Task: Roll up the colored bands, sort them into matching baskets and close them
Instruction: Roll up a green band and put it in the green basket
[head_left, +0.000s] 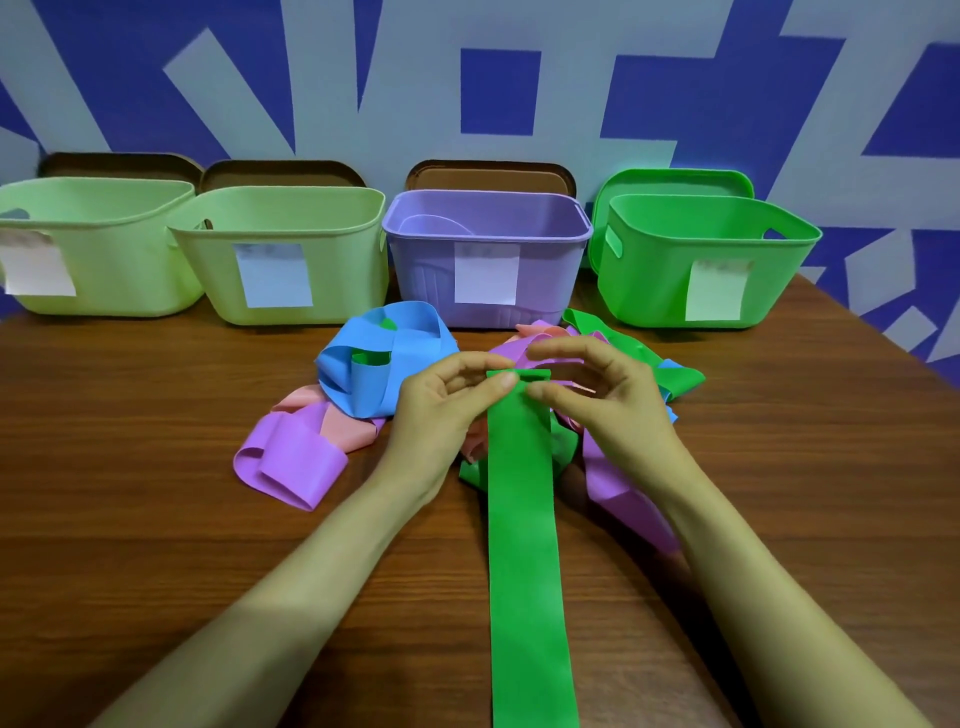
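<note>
Above bench (156, 519), left hand (441, 405) and right hand (608, 395) pinch folded top end of green band (524, 545); fingers (558, 352) curled, thumbs pressing fold; band trails toward viewer.

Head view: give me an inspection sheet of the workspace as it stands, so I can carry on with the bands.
Surface: brown wooden table.
Job's things: green band lies flat towards the camera, its far end folded over; blue band, purple band and pink band lie loose in a heap; left pale green basket, second pale green basket, purple basket and bright green basket stand open in a row, each with a paper label; brown lids and green lid stand behind them.
Clutter: nothing seen.
Hands: left hand and right hand both pinch the green band's far end.
Cables: nothing seen.
Surroundings: blue and grey patterned wall.
</note>
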